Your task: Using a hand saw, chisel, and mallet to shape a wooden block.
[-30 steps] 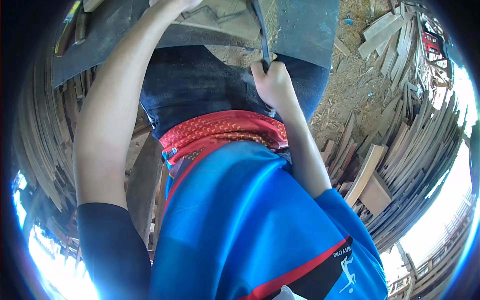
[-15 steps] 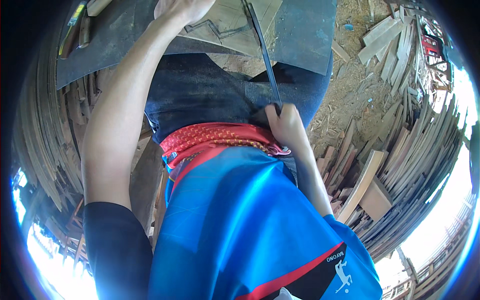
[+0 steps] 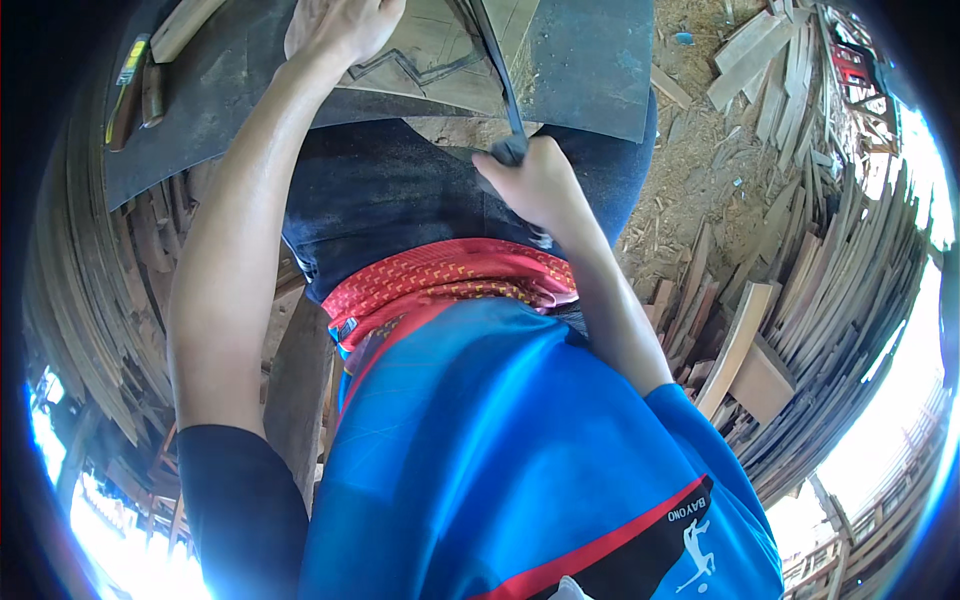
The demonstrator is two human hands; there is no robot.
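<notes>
The wooden board [image 3: 432, 32], marked with a dark zigzag line, lies on the grey desk [image 3: 590, 70] just beyond my lap. Across its right part slants a long, dark, narrow tool [image 3: 498, 68], its near end closed in my right hand [image 3: 540, 185]. My left hand [image 3: 343, 28] rests on the board's left side; its fingertips run out of view, so I can't tell how far they're spread. Stacked wood strips [image 3: 825, 300] stand to my right.

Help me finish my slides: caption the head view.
The left hand at a board marked with a dark zigzag, the right hand gripping a long, thin tool that reaches over it.
</notes>
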